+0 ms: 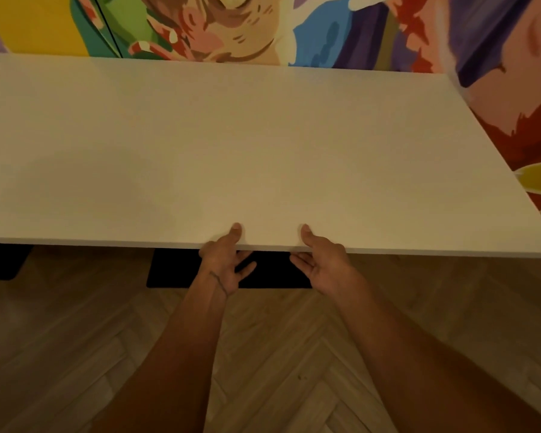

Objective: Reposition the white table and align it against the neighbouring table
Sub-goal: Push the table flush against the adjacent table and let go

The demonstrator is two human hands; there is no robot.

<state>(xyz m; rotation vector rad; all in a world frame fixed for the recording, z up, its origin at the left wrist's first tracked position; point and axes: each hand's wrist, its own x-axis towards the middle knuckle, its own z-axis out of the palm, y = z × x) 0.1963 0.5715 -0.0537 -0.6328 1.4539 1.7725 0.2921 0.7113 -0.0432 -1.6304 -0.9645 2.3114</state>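
The white table (263, 145) fills the upper half of the view, its bare top stretching from the left frame edge to a right end near the painted wall. My left hand (227, 260) grips the middle of the near edge, thumb on top and fingers curled beneath. My right hand (320, 260) holds the same edge a short way to the right, thumb on the top and fingers under it. No seam of a neighbouring table shows in the white surface.
A colourful mural wall (325, 29) runs directly behind the table's far edge and past its right end. A black table base (181, 270) sits on the herringbone wood floor (278, 354) under the near edge; another dark base (3, 260) shows at the left.
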